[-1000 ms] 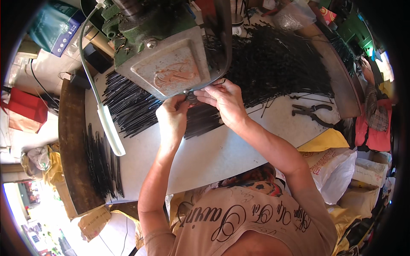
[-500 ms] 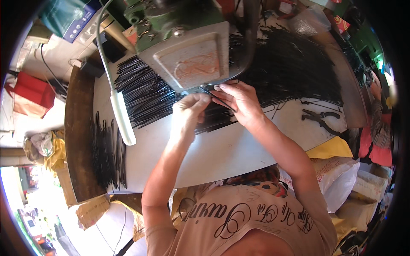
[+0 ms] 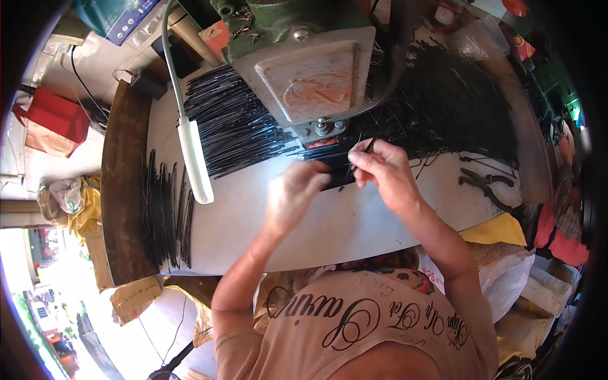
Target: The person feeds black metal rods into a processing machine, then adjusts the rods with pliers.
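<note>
My right hand (image 3: 384, 172) pinches a thin black strip (image 3: 369, 146) between thumb and fingers, in front of the green and grey machine head (image 3: 310, 79). Just left of it, my left hand (image 3: 294, 193) is smeared by motion, so its grip is unclear. Beyond the hands, under the machine, lies a wide heap of long thin black strips (image 3: 237, 123). A small metal foot with bolts (image 3: 322, 128) shows at the machine's lower end.
A white lamp on a bendable stalk (image 3: 194, 161) hangs over the table's left side. Several black strips (image 3: 166, 218) lie at the left edge by a brown board (image 3: 126, 190). Black-handled pliers (image 3: 486, 185) rest at the right. A darker strip pile (image 3: 456, 101) covers the back right.
Both hands have drawn back from the machine's lower end toward me, and they are farther apart. The view has shifted a little, baring the machine's foot.
</note>
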Demonstrator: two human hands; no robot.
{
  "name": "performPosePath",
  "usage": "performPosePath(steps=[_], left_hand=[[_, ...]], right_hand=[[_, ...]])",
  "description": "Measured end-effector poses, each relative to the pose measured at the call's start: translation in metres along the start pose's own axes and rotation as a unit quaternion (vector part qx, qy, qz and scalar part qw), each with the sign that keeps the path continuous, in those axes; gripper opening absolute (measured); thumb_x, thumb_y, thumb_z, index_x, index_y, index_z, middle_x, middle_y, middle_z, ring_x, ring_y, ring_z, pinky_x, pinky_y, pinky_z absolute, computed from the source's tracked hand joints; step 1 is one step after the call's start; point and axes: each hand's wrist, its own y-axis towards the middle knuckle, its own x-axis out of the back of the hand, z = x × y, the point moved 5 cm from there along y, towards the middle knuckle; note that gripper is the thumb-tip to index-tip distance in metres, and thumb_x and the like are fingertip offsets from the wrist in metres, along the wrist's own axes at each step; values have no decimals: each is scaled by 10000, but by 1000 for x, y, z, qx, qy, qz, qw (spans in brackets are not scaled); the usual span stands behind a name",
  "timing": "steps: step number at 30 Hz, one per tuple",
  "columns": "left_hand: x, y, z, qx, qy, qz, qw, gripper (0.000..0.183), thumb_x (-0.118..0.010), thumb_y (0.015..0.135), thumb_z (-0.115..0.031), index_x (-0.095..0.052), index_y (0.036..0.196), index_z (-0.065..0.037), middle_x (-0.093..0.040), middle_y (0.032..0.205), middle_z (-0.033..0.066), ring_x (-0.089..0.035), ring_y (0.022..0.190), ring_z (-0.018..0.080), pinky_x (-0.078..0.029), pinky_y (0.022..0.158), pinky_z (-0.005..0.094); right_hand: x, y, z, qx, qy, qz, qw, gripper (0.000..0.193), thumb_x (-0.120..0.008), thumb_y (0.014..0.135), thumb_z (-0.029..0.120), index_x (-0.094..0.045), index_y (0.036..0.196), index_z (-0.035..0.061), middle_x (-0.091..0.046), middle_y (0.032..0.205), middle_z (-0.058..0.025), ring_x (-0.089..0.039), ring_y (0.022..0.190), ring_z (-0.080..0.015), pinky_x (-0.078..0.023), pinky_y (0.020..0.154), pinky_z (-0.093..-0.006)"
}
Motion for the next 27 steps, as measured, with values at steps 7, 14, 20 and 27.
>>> performPosePath(steps=[7, 14, 20, 27], left_hand=[[60, 17, 29, -202, 422, -145, 872, 191, -608, 632, 44, -562, 805, -25, -500, 827, 100, -482, 787, 273, -410, 685, 354], [23, 21, -30, -290, 383, -172, 860, 211, -612, 665, 17, -554, 863, -33, -485, 698, 80, -510, 648, 243, -430, 543, 339], [15, 35, -14, -179, 218, -176, 943, 252, -647, 686, -12, -613, 935, -35, -511, 679, 94, -486, 567, 198, -401, 541, 286], [13, 36, -12, -150, 198, -172, 953, 252, -646, 693, -17, -624, 944, -24, -512, 674, 94, -483, 569, 179, -398, 543, 277]], right_hand=[[15, 11, 1, -38, -73, 28, 996, 205, -558, 824, 194, -533, 731, 13, -493, 593, -14, -432, 433, -51, -332, 368, -181], [-5, 28, 4, -64, -79, 80, 992, 269, -506, 861, 244, -484, 684, 43, -452, 600, 13, -347, 414, -18, -250, 347, -173], [-13, 41, -5, -70, -72, 91, 991, 275, -491, 868, 250, -473, 673, 57, -442, 600, 14, -353, 428, -26, -229, 346, -171], [-16, 41, -4, -89, -54, 101, 989, 255, -497, 867, 250, -479, 696, 61, -438, 600, 12, -358, 441, -26, -218, 343, -167]])
